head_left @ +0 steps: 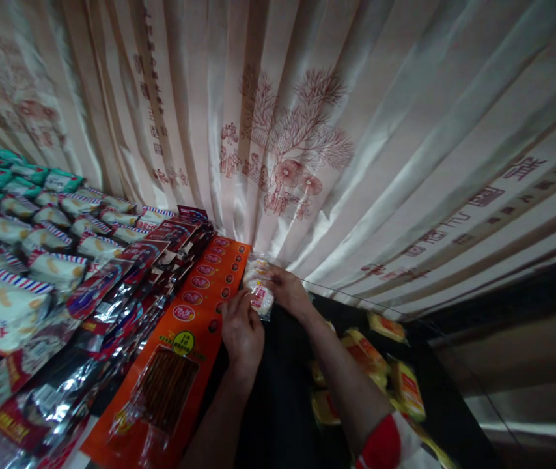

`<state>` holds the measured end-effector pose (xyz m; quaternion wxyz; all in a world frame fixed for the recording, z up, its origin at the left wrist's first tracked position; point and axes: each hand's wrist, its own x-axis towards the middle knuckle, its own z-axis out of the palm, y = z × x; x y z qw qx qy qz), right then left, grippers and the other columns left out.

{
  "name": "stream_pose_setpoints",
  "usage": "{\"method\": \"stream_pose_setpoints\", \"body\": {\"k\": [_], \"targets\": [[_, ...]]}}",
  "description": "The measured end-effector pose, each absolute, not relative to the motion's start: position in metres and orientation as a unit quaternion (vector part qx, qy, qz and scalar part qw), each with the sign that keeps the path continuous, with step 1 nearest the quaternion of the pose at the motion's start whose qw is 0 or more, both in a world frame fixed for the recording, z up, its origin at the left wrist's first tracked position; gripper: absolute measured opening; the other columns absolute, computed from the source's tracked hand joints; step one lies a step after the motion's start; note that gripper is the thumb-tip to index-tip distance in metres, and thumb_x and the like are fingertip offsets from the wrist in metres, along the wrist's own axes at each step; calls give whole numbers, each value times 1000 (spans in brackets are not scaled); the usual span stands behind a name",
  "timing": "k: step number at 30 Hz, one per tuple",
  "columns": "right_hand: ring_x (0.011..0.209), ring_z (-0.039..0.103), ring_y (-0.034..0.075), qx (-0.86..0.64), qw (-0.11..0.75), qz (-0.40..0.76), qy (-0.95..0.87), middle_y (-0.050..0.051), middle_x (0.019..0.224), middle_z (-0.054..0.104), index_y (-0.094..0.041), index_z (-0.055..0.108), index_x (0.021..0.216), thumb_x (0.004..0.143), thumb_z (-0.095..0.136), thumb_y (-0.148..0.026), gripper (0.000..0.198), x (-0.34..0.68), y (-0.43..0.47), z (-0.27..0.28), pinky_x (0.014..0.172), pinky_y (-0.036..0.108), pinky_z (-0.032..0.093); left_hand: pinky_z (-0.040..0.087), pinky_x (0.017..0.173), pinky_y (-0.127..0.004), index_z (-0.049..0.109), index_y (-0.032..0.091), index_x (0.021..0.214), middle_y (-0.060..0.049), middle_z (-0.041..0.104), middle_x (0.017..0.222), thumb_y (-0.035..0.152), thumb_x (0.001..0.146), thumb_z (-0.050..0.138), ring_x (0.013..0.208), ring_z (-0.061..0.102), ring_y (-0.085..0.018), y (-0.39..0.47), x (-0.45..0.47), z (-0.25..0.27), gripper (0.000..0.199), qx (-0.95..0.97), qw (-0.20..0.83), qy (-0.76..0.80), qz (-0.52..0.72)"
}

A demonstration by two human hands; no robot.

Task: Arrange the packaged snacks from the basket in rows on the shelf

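Both hands meet at a small clear snack packet (pixel 259 294) with white contents and a red label, at the far end of the black table surface. My left hand (pixel 243 329) has its fingers closed on the packet's near left side. From the right, my right hand (pixel 288 291) grips the upper part of a packet there; its fingertips partly cover it. Whether one or two white packets lie there I cannot tell. Just left of my left hand runs a row of orange snack packages (pixel 209 293), overlapping, the nearest with brown sticks behind a clear window.
Dark red and silver packets (pixel 112 319) overlap in a row further left, beside white packets with striped tops (pixel 58 264) and green packets (pixel 63 180). Yellow packets (pixel 363 352) lie scattered near my right forearm. A printed pleated curtain (pixel 288 130) hangs behind the table.
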<state>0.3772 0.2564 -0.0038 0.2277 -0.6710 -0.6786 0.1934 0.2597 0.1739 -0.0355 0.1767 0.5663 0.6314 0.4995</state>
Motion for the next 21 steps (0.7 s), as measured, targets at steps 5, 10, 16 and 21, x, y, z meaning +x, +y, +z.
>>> {"method": "stream_pose_setpoints", "body": {"k": [5, 10, 16, 21], "targets": [[80, 64, 15, -693, 208, 183, -666, -2, 86, 71, -24, 65, 90, 79, 58, -22, 13, 374, 260, -7, 74, 26, 48, 45, 96, -38, 64, 22, 110, -1, 64, 118, 2, 78, 44, 106, 54, -21, 174, 261, -38, 43, 609, 225, 618, 443], [78, 62, 13, -703, 191, 124, -674, 0, 89, 69, -22, 64, 92, 81, 56, -25, 13, 370, 260, -10, 75, 23, 45, 44, 100, -38, 61, 14, 117, -4, 56, 130, 3, 78, 44, 112, 49, -23, 174, 264, -41, 44, 647, 225, 608, 402], [93, 59, 17, -694, 219, 70, -682, 6, 103, 64, -18, 59, 110, 84, 54, -30, 28, 380, 248, -7, 85, 28, 44, 43, 101, -39, 59, 10, 120, -7, 54, 132, 3, 78, 44, 111, 48, -24, 175, 265, -43, 45, 655, 227, 605, 392], [104, 55, 21, -748, 127, 5, -652, 8, 113, 62, -20, 58, 114, 87, 50, -27, 30, 409, 228, 7, 89, 31, 41, 43, 101, -39, 60, 14, 118, -5, 54, 132, 4, 79, 44, 113, 46, -24, 175, 265, -45, 43, 657, 224, 601, 396]]}}
